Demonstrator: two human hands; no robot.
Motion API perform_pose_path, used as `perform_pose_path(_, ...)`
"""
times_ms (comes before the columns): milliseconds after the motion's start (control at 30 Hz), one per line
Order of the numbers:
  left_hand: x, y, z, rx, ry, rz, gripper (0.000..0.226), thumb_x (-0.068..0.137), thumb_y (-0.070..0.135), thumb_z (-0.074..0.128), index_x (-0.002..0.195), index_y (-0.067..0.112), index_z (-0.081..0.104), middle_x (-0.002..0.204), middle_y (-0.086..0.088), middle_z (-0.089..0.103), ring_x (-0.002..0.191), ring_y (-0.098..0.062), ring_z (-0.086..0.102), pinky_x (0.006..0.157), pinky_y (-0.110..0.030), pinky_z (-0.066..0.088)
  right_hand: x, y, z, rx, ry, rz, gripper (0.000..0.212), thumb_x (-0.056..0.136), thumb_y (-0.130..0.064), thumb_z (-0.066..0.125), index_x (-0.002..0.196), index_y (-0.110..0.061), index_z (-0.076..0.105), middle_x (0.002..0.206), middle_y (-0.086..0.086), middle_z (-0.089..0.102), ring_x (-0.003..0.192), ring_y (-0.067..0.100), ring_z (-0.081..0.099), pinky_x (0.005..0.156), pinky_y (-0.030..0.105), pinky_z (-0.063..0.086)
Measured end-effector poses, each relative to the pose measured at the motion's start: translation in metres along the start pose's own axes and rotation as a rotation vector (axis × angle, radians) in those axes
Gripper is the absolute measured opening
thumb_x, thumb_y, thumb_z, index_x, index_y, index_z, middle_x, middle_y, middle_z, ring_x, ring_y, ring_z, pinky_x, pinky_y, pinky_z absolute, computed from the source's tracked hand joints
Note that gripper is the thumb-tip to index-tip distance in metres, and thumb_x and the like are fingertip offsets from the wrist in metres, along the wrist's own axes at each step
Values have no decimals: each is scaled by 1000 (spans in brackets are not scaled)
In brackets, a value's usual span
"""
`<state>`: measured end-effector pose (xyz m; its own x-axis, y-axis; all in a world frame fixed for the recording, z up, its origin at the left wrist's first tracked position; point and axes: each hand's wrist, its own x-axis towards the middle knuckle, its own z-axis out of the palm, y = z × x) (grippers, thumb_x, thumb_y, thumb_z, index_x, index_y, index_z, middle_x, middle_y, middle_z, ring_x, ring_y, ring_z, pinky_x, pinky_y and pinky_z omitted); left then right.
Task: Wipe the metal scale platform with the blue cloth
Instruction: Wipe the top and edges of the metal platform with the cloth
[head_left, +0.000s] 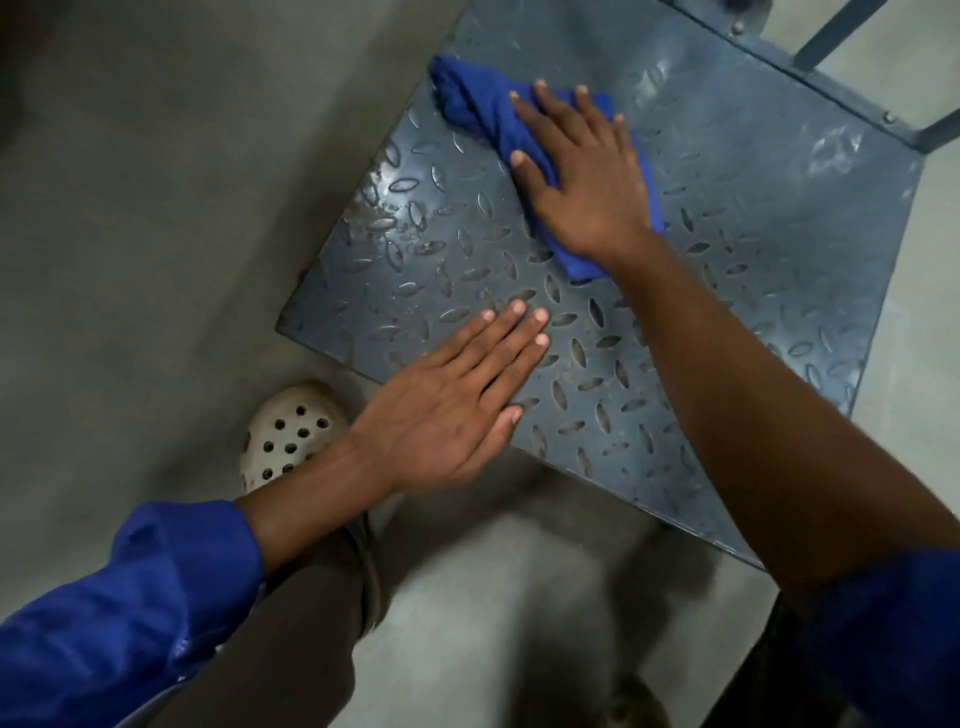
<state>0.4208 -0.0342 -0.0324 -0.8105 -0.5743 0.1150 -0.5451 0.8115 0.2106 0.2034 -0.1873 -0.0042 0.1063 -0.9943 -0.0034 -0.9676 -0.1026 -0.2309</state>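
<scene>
Blue cloth sits bunched under the flat, spread right grip (left grip also flat, braced on the scale platform), so, unclamped, it may slip and skip grooves.

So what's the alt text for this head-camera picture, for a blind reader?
Seen from above, a person's right hand presses a blue cloth flat on a grey, diamond-patterned metal scale platform, while the left hand lies flat near its front edge. A perforated beige shoe stands on the concrete floor beside it.
</scene>
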Motion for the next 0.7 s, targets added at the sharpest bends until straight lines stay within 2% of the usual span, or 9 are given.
perform_pose_path(167,0,-8,-7,-12,-62,85,68,118,40,25,169,-3,12,178,-24,4,167,-35,1,135,-52,14,-25,-4,2,14,5,-66,58,106,-58,30,162,-41,30,171,-13,27,162,22,15,130,54,12)
perform_pose_path(267,6,-23,-24,31,-213,162,75,117,50,20,169,-1,3,178,-23,-6,167,-33,-9,136,-50,8,-67,7,2,20,3,-93,57,108,-58,31,162,-42,30,171,-15,26,162,20,15,129,54,14)
perform_pose_path(333,13,-33,-37,79,-358,197,82,113,59,15,170,3,-6,177,-20,-14,165,-31,-17,136,-48,2,-101,26,1,12,53,19,57,108,-58,31,162,-41,29,171,-13,25,162,21,15,129,56,15)
perform_pose_path(400,17,-35,-43,107,-429,197,87,110,65,13,169,5,-10,177,-19,-17,165,-30,-20,136,-46,-2,-127,46,-2,13,97,195,59,109,-59,30,164,-39,26,172,-10,24,162,25,14,129,58,14)
perform_pose_path(500,12,-12,-32,91,-326,97,90,111,66,18,170,0,-1,178,-22,-8,166,-34,-12,136,-50,1,-136,50,-6,-11,82,294,61,108,-59,28,165,-39,21,173,-9,21,162,26,12,130,57,10)
perform_pose_path(633,7,58,-2,27,-176,-214,89,113,61,20,167,-7,3,176,-29,-5,166,-40,-10,133,-55,9,-117,49,-10,13,54,244,63,106,-59,27,165,-38,20,174,-9,19,162,25,10,130,57,7)
perform_pose_path(700,8,98,9,-7,-158,-237,92,112,64,22,167,-8,3,175,-30,-6,165,-41,-11,133,-56,8,-106,50,-10,31,38,227,64,105,-60,26,164,-38,22,174,-9,20,162,26,10,130,58,7)
